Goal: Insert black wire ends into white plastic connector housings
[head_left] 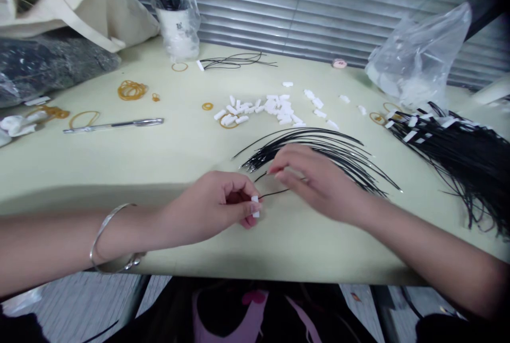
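My left hand (229, 202) is closed, pinching a small white plastic connector housing (255, 207) between thumb and fingers above the table's front part. From the housing a thin black wire (274, 193) runs rightward and passes under my right hand (311, 181). Thumb and forefinger of that right hand are drawn together at a short black wire end, slightly blurred. Right behind it lies a fanned bundle of loose black wires (258, 158) with small metal tips.
Several white housings (274, 106) lie scattered at the table's middle. Rubber bands (131, 89) and a pen (115, 125) are on the left. Wires with housings (450, 136) are heaped at right, near a clear plastic bag (422, 61). A bagged cup (177, 29) stands by the blinds.
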`<state>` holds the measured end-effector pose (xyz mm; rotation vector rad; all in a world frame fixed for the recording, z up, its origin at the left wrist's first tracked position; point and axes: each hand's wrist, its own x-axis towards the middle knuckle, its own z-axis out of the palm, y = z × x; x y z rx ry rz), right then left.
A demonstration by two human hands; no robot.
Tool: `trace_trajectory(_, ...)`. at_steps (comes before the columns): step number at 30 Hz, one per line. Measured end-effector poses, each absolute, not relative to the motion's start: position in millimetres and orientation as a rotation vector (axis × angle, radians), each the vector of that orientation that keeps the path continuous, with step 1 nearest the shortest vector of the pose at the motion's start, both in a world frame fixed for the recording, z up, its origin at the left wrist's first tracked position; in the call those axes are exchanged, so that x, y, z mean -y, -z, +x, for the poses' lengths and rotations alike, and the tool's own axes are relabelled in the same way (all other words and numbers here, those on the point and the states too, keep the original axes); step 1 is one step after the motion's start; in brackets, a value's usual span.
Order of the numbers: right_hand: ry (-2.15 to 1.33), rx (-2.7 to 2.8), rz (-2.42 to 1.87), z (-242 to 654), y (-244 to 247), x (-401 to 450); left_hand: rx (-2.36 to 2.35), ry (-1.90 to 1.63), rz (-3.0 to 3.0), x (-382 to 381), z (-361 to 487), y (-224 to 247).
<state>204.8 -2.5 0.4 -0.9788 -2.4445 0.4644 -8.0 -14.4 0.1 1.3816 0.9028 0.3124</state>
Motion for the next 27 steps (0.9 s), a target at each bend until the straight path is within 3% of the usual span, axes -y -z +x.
trace_trajectory(3,-0.32,2.456,-1.136,226,3,-17,-0.876,-0.3,1.403,14,-9,1)
trace_trajectory(12,-0.154,2.512,-1.078,231,14,-21,-0.841,-0.322,1.352,10,-11,-2)
trace_trajectory(27,-0.286,2.365,-0.88,190,-15,45,-0.859,-0.435,1.088,6,-7,0)
